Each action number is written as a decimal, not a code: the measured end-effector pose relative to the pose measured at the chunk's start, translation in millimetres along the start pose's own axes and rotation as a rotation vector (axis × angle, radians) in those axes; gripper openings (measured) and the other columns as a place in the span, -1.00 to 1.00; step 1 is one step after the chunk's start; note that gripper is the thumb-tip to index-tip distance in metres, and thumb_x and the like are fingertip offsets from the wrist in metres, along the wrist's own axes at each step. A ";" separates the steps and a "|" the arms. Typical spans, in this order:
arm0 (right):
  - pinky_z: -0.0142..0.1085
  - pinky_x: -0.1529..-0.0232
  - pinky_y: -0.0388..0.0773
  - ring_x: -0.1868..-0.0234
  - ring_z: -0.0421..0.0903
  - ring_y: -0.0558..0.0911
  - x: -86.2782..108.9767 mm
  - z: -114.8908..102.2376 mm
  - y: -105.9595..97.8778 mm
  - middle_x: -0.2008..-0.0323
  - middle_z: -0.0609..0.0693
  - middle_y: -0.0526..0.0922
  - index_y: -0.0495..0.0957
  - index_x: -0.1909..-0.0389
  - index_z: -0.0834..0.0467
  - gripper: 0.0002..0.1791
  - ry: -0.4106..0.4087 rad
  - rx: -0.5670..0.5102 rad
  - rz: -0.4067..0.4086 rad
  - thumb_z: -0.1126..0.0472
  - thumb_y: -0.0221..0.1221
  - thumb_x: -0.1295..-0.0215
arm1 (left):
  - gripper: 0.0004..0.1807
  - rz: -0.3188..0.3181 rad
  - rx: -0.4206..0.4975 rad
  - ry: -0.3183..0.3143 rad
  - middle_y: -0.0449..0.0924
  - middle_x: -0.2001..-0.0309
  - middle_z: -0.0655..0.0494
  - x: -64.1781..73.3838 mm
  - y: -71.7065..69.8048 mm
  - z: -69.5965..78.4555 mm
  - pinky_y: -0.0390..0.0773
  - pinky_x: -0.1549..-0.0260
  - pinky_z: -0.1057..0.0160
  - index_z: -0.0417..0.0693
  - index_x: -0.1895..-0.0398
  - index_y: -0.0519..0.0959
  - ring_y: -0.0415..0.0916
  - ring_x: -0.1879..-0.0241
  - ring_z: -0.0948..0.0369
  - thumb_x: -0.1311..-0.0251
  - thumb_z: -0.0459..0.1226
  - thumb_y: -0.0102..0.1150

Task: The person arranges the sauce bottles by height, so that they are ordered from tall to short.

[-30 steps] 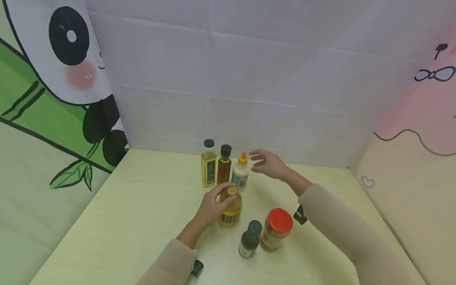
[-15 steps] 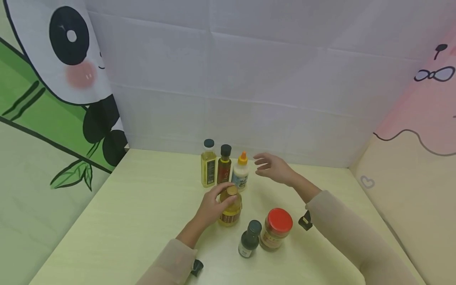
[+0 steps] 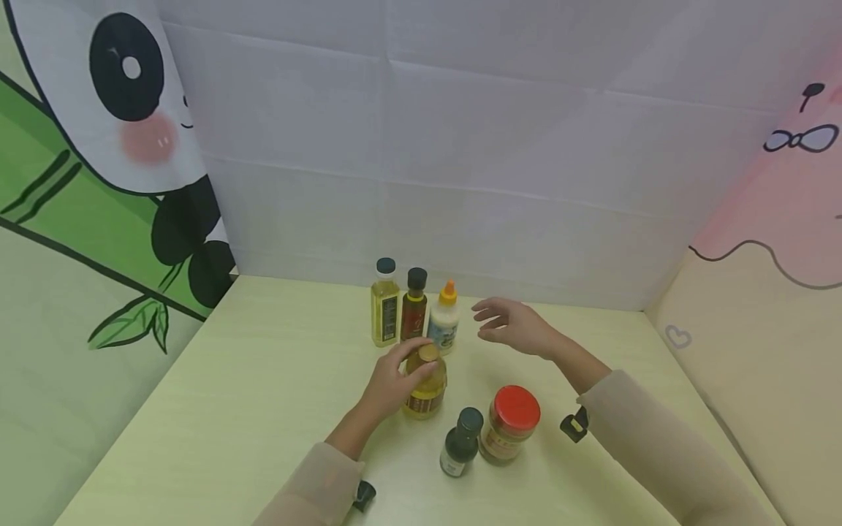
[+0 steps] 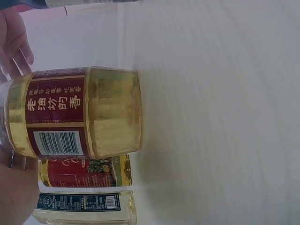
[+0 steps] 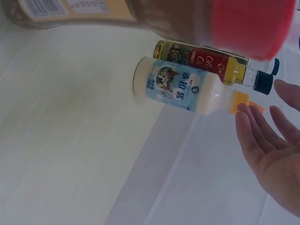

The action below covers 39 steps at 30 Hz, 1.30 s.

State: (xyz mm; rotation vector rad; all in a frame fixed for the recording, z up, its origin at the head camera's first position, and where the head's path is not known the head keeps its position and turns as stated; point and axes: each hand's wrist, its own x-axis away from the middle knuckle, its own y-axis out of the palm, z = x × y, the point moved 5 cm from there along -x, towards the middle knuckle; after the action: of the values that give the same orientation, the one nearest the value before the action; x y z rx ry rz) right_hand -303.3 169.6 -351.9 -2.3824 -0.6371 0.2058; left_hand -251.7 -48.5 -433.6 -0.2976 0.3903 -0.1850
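Observation:
My left hand (image 3: pixel 388 383) grips the upper part of a yellow cooking oil bottle (image 3: pixel 426 402), thumb and fingers around its neck. The bottle stands upright on the table, its maroon label (image 4: pixel 56 115) showing in the left wrist view. My right hand (image 3: pixel 520 329) hovers with loosely bent fingers, holding nothing. It is apart from a white salad dressing bottle (image 3: pixel 444 326) with an orange nozzle, just to its left. Beside that bottle stand a red-labelled olive oil bottle (image 3: pixel 414 310) and a clear bottle of pale oil (image 3: pixel 385 310).
Nearer the front, a dark sauce bottle (image 3: pixel 459 446) and a red-lidded jar (image 3: pixel 509 427) stand side by side on the pale table (image 3: pixel 263 409). A white cloth wall (image 3: pixel 460 146) closes off the back.
My right hand has moved right and slightly toward me, away from the salad dressing bottle. The left hand stays on the cooking oil bottle, and the bottles have not moved.

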 end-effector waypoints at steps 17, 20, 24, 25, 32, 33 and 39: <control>-0.14 0.03 0.60 -0.06 0.10 0.59 29.2 -1.4 5.5 -0.06 0.14 0.58 0.45 -0.19 0.26 -0.56 -0.014 0.006 -0.018 0.34 0.25 -0.29 | -0.57 0.014 0.019 0.017 0.52 -0.17 0.01 -0.9 1.9 -9.3 0.36 -0.17 -0.14 -0.11 -0.18 0.51 0.41 -0.20 0.02 -0.28 -0.19 0.27; -0.15 0.03 0.59 -0.06 0.10 0.59 33.9 -1.4 6.0 -0.06 0.12 0.58 0.46 -0.17 0.25 -0.56 -0.010 0.018 -0.017 0.33 0.26 -0.29 | -0.56 0.012 0.013 0.024 0.52 -0.17 0.00 -1.7 2.3 -10.6 0.37 -0.16 -0.15 -0.14 -0.18 0.51 0.42 -0.19 0.02 -0.28 -0.19 0.26; -0.16 0.01 0.58 -0.05 0.11 0.59 39.7 -2.3 7.9 -0.05 0.13 0.58 0.47 -0.15 0.26 -0.58 -0.030 0.023 -0.028 0.33 0.26 -0.28 | -0.57 0.014 0.007 0.046 0.52 -0.16 0.00 -3.5 1.8 -12.2 0.39 -0.15 -0.13 -0.10 -0.18 0.51 0.42 -0.19 0.03 -0.28 -0.19 0.27; -0.16 0.01 0.58 -0.05 0.13 0.59 41.3 -2.8 8.4 -0.04 0.13 0.58 0.47 -0.15 0.27 -0.58 -0.039 0.024 -0.033 0.33 0.26 -0.28 | -0.58 0.015 0.008 0.049 0.52 -0.16 0.00 -3.9 1.6 -12.3 0.39 -0.15 -0.12 -0.09 -0.17 0.51 0.42 -0.19 0.03 -0.27 -0.20 0.27; -0.18 0.00 0.57 -0.06 0.13 0.58 52.3 -3.1 10.9 -0.04 0.08 0.58 0.48 -0.15 0.23 -0.58 -0.038 0.043 -0.046 0.29 0.28 -0.28 | -0.58 0.010 0.012 0.046 0.51 -0.17 0.00 -4.6 1.5 -10.4 0.39 -0.15 -0.14 -0.06 -0.18 0.51 0.42 -0.20 0.02 -0.28 -0.18 0.26; -0.19 0.01 0.57 -0.07 0.14 0.58 54.0 -3.1 11.4 -0.04 0.08 0.58 0.48 -0.15 0.23 -0.58 -0.034 0.040 -0.051 0.29 0.27 -0.28 | -0.57 0.008 0.014 0.043 0.51 -0.17 -0.01 -4.6 1.7 -10.8 0.39 -0.14 -0.14 -0.08 -0.18 0.51 0.42 -0.20 0.01 -0.28 -0.18 0.26; -0.24 0.02 0.57 -0.08 0.14 0.55 63.2 -1.8 11.1 -0.05 0.08 0.57 0.47 -0.17 0.23 -0.57 -0.046 0.027 -0.080 0.27 0.26 -0.30 | -0.54 0.003 0.003 0.039 0.50 -0.18 -0.03 -4.3 2.6 -12.8 0.39 -0.14 -0.15 -0.14 -0.19 0.49 0.41 -0.20 -0.02 -0.29 -0.13 0.24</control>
State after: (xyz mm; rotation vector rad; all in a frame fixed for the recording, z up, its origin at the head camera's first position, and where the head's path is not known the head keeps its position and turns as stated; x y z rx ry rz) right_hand -243.5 192.3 -356.5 -2.3274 -0.7448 0.2341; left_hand -260.3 -48.2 -444.3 -0.2909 0.4291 -0.1887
